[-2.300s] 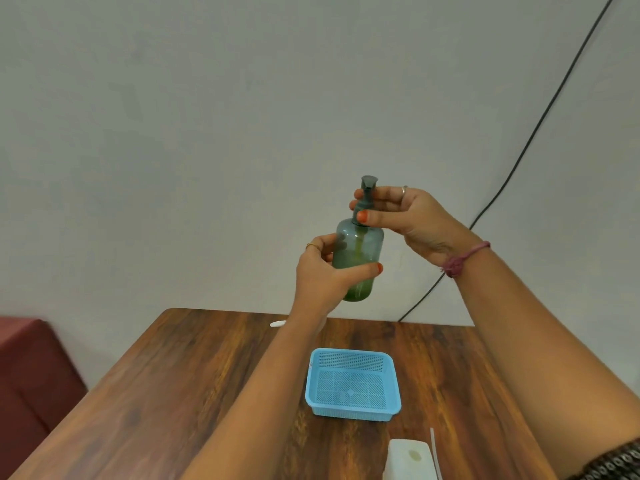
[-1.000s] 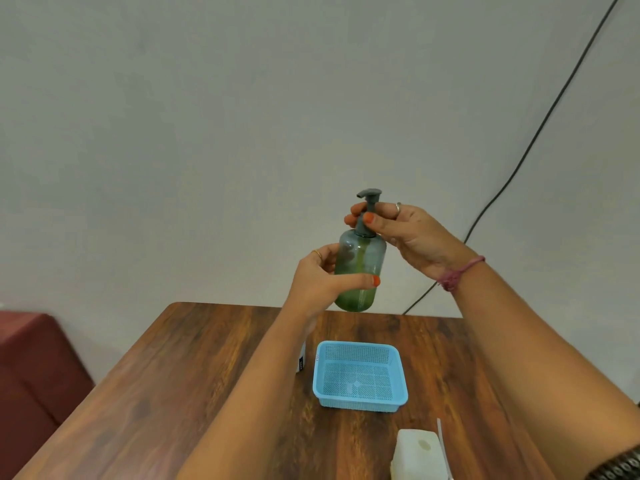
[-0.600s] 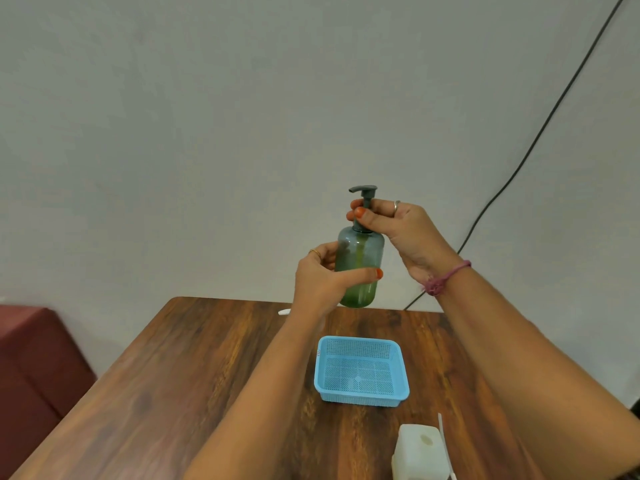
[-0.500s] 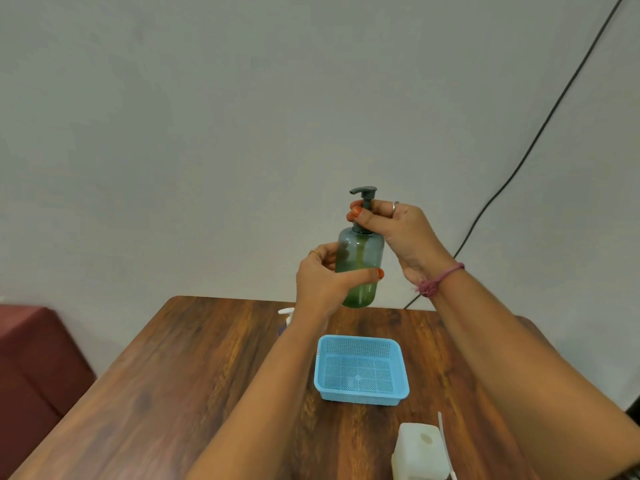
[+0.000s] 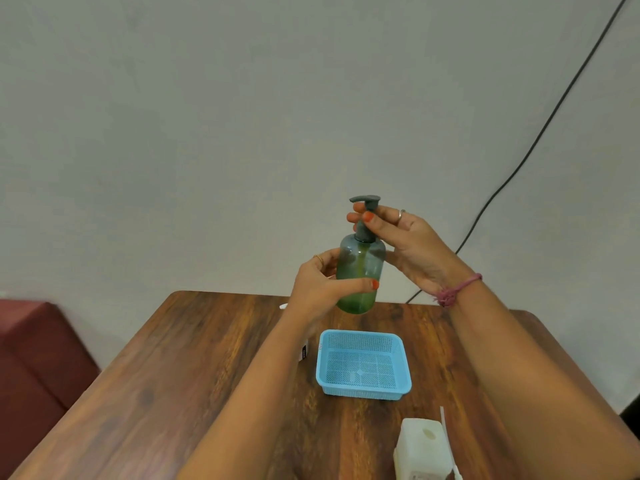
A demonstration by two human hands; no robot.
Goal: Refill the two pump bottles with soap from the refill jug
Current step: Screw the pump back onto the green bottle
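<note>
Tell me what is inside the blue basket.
Nothing shows inside the blue basket: only its own mesh floor. The near wall hides a thin strip of that floor.

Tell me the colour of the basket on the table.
The basket is light blue mesh plastic, seen in the head view.

We seem to be in a plain room of a home: a dark wooden counter [image 5: 194, 362] pushed against a bare grey wall [image 5: 207, 133], a black cable [image 5: 540, 133] running down that wall, and a dark red cushioned seat [image 5: 38, 355] beside the counter.
</note>
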